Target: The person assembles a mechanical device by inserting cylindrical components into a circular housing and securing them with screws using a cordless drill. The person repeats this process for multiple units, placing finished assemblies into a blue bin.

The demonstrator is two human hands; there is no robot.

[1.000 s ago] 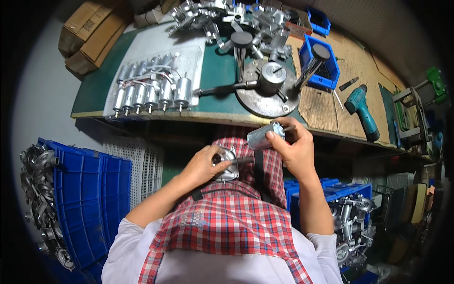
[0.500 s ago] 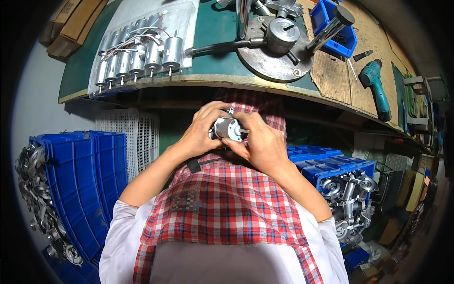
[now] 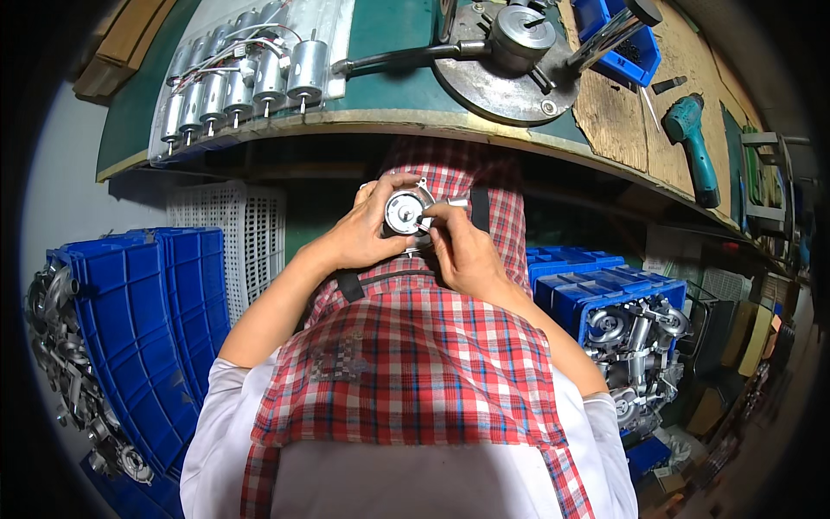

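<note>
Over my lap, my left hand (image 3: 370, 223) is wrapped round a silver metal housing (image 3: 424, 185) with small screw lugs. A cylindrical electric motor (image 3: 403, 213) sits in it, its round end face turned up toward me. My right hand (image 3: 462, 249) has thumb and fingertips pinched together at the motor's right edge; what they hold there is too small to make out. On the bench at the upper left, several silver motors (image 3: 270, 82) with white connectors and wires stand in rows on a clear plastic tray (image 3: 333, 26).
A round steel press base (image 3: 484, 86) with a lever stands on the bench (image 3: 380, 99). To its right are a blue bin (image 3: 641, 65) of small dark screws and a teal power screwdriver (image 3: 692, 147). Blue crates (image 3: 130, 320) of metal castings (image 3: 635, 346) flank me.
The motor has turned from lying sideways, shaft to the right, to end face up in the housing. My right hand has shifted from gripping its end to pinching at its edge.
</note>
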